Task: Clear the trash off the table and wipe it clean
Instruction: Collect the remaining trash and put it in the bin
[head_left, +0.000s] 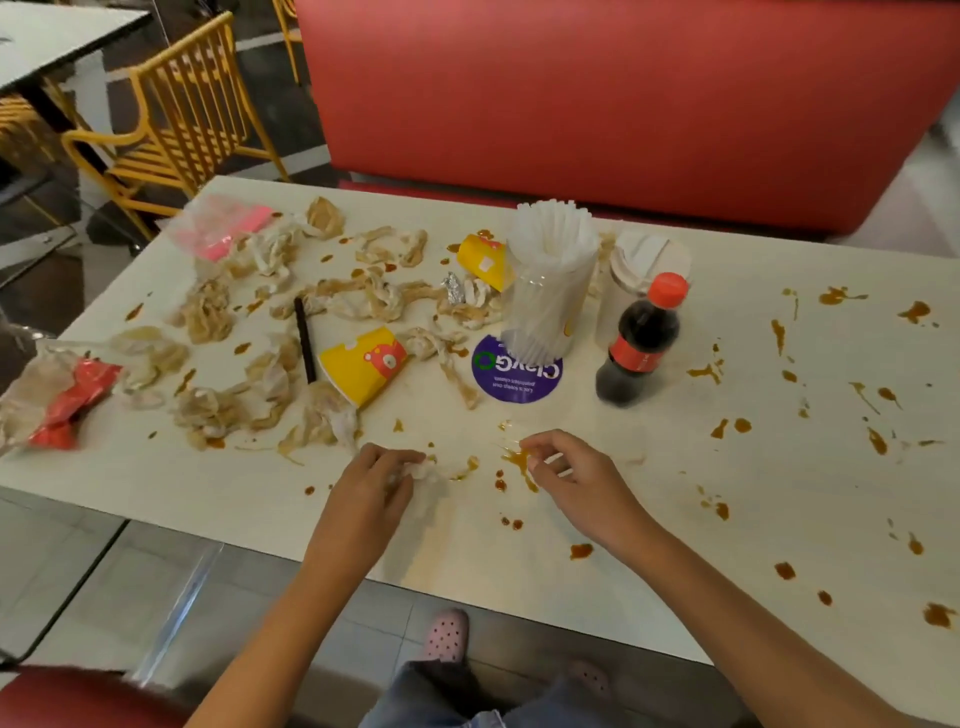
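1. "ClayGo" is read, upside down, on the purple sticker (518, 373); its smaller print is illegible.
2. No wording can be made out on the cola bottle (640, 343) label.
3. A white tissue (427, 475) is gripped in the left hand (370, 480) near the front edge of the table (675, 493).
4. The right hand (569, 480) is pinched; its contents cannot be determined.
5. Soiled tissues (208, 312) and a yellow cup (363, 370) are found at left.

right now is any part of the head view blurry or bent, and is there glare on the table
Head view: wide-angle bending curves the white table edges and the red bench; the crumpled clear wrapper with red inside at the left edge is smeared; the centre is fairly sharp, though the left hand on the white tissue is slightly soft; lighting is even, with no strong glare.
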